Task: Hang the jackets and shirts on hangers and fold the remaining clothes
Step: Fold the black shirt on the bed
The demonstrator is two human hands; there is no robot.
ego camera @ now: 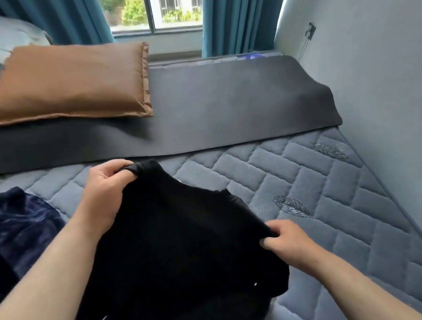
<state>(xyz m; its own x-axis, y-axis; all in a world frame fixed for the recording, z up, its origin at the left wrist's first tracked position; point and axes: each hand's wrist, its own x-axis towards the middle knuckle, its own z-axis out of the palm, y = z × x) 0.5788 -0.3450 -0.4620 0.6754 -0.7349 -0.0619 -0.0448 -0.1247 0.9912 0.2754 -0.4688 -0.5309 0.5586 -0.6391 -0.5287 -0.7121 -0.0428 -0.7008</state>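
A black garment (178, 249) lies spread over the quilted blue-grey mattress (329, 198) in front of me. My left hand (104, 191) grips its far corner, fingers curled round a bunched fold of the cloth. My right hand (286, 241) pinches the garment's right edge, close to the mattress surface. Part of the garment drapes down toward me, and a thin white stripe shows near its lower left. A dark navy fuzzy garment (14, 232) lies crumpled at the left, partly behind my left forearm.
A brown pillow (67, 81) rests on a dark grey mat (225, 110) across the far part of the bed. A pale wall (394, 84) runs along the right side. Teal curtains (234, 10) frame a window behind.
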